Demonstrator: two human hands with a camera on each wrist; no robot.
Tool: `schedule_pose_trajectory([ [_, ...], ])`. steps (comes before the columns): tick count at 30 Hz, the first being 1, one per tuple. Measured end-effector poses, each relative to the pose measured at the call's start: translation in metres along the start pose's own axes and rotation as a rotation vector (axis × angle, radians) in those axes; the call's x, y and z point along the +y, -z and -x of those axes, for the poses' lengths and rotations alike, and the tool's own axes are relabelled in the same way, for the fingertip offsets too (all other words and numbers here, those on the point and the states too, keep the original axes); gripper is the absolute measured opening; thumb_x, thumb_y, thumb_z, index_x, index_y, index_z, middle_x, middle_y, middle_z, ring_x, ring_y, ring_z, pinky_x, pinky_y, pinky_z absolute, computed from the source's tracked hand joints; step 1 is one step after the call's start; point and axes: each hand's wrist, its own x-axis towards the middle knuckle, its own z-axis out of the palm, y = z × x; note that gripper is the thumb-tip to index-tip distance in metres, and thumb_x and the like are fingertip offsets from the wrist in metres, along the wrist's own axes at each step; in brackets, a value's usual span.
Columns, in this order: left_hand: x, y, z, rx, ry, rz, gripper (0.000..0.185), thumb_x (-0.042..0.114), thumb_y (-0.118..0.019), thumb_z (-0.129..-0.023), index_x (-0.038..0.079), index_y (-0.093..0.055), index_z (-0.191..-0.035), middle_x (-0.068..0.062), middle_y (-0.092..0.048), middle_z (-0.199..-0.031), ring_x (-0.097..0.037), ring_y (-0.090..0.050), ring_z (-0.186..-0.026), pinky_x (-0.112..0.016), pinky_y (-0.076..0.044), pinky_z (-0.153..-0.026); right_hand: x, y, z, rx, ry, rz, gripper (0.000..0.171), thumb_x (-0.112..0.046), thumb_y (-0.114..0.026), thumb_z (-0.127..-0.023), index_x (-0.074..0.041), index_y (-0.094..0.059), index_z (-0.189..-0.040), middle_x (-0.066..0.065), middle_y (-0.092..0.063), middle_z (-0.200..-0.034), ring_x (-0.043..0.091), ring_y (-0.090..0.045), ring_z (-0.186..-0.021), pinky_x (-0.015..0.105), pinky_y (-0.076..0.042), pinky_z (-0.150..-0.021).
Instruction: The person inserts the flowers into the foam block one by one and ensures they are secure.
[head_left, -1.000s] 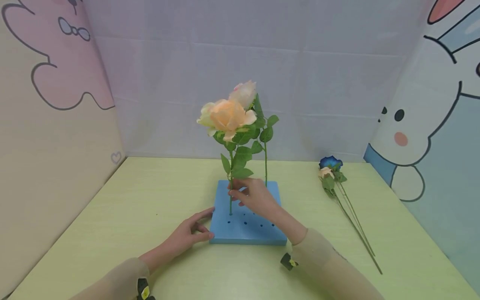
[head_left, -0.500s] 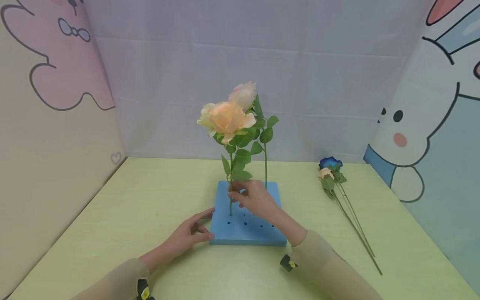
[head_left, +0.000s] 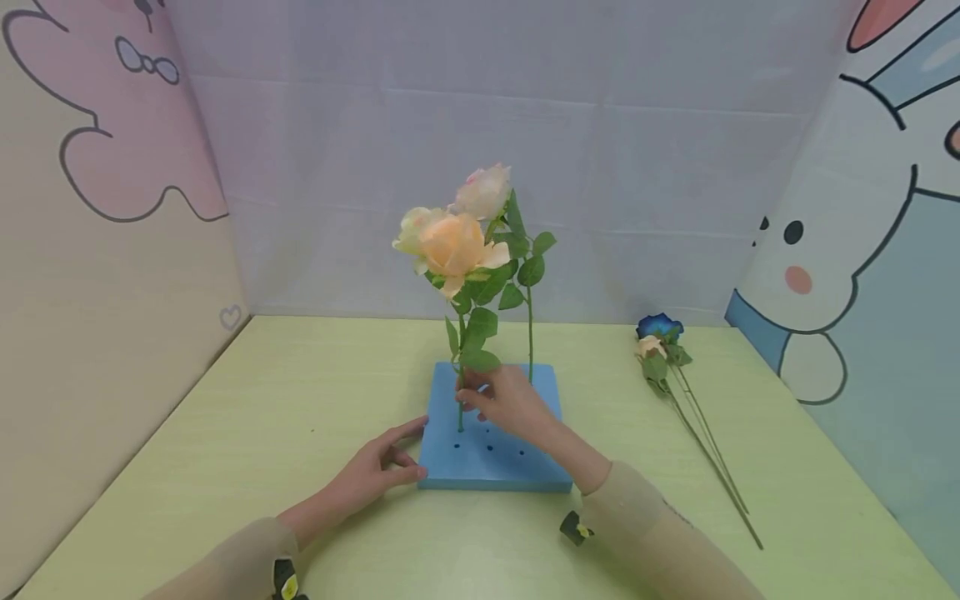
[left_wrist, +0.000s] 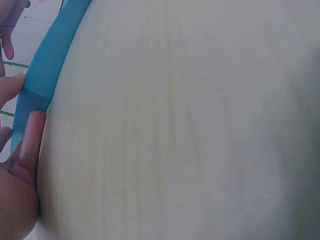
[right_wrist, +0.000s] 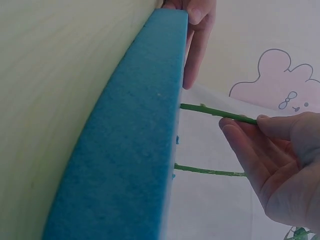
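Note:
A peach rose (head_left: 452,250) stands upright in the front left part of a blue foam board (head_left: 495,473), its stem base at a hole. My right hand (head_left: 510,404) pinches that stem between thumb and fingers, below the leaves; the right wrist view shows the grip on the green stem (right_wrist: 207,109) from the side. On the board's left side, my left hand (head_left: 375,462) rests with its fingertips against the edge, fingers extended. Behind the peach bloom rise a pale pink rose (head_left: 483,192) and a cream-yellow rose (head_left: 412,229), partly hidden.
To the right, a blue rose (head_left: 660,327) and a small peach rose (head_left: 651,347) lie on the pale wooden table (head_left: 300,392), stems pointing toward the front. Several dark holes dot the board. Cartoon-printed cloth walls (head_left: 480,100) enclose the back and sides.
The peach rose and my right hand have sunk slightly toward the board, the bloom dipping a little. My left hand has stayed at the board's edge.

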Motion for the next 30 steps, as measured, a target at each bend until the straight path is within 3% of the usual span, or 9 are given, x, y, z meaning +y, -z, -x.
schedule_pose_trajectory([
  [11, 0.0029, -0.0010, 0.0009, 0.008, 0.024, -0.003, 0.074, 0.029, -0.073, -0.089, 0.023, -0.037, -0.153, -0.014, -0.040, -0.157, -0.014, -0.063, -0.095, -0.024, -0.045, -0.072, 0.0035, 0.0000, 0.0027, 0.010, -0.006, -0.007, 0.009, -0.009, -0.062, -0.096, -0.004, -0.065, -0.103, 0.012, -0.072, -0.094, 0.029, -0.075, -0.083, 0.030, -0.057, -0.059],
  [18, 0.0050, -0.0007, 0.0030, 0.012, 0.037, 0.000, 0.074, 0.029, -0.074, -0.088, 0.024, -0.038, -0.153, -0.013, -0.040, -0.157, -0.015, -0.063, -0.095, -0.024, -0.044, -0.066, 0.0016, 0.0007, 0.0023, -0.010, 0.009, 0.014, 0.010, -0.009, -0.062, -0.097, -0.002, -0.065, -0.104, 0.013, -0.073, -0.095, 0.029, -0.075, -0.083, 0.026, -0.057, -0.058],
  [30, 0.0072, -0.0007, 0.0033, 0.014, 0.042, -0.005, 0.074, 0.030, -0.074, -0.088, 0.024, -0.039, -0.152, -0.013, -0.041, -0.156, -0.016, -0.063, -0.096, -0.024, -0.045, -0.068, 0.0014, 0.0013, 0.0020, -0.021, 0.015, 0.038, 0.010, -0.009, -0.062, -0.097, -0.002, -0.065, -0.104, 0.012, -0.072, -0.094, 0.029, -0.075, -0.083, 0.026, -0.057, -0.058],
])
